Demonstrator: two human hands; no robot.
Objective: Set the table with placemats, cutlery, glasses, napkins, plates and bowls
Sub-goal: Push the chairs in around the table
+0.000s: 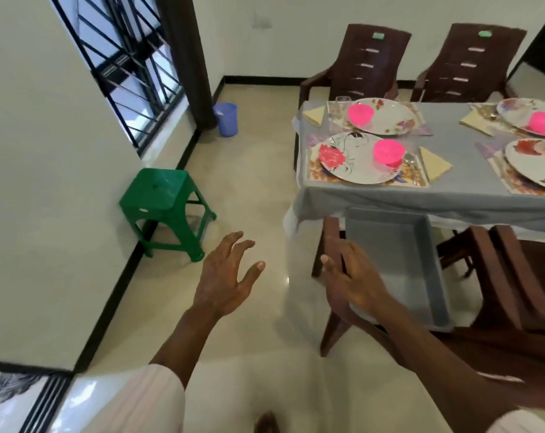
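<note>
Both arms reach forward, palms down, each grip spread and empty: left hand (227, 273) over the floor (249, 198), right hand (351, 278) at the 9 o'clock edge of the tray (399, 245). Plates (355, 164) and pink bowls (388, 151) sit on the table (452, 195) at 1 o'clock.

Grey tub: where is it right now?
Head view, right of centre: the grey tub sits on a brown chair at the near edge of the table, just right of the right hand.
</note>
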